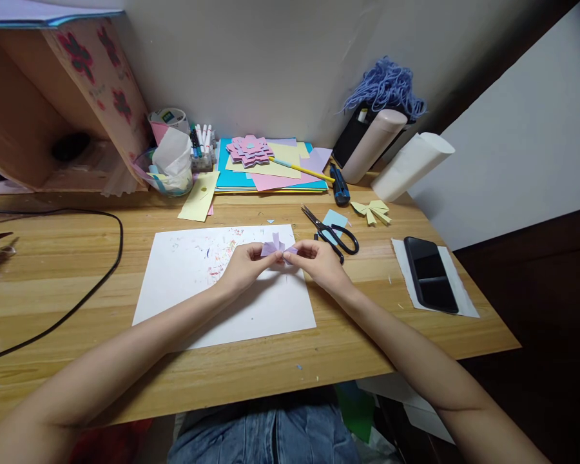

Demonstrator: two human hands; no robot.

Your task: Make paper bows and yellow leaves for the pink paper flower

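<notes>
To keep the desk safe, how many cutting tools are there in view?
2: scissors beside the right hand, blue cutter near the yellow bow. Some may be hidden.

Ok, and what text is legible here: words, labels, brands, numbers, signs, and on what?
None I can read.
Roll: label print, too small.
Box side: faint marks between the painted flowers, too blurred to call writing.
Sheet: coloured specks, no legible letters.
Phone: dark screen, no readable text.
Purple paper: none visible.
</notes>
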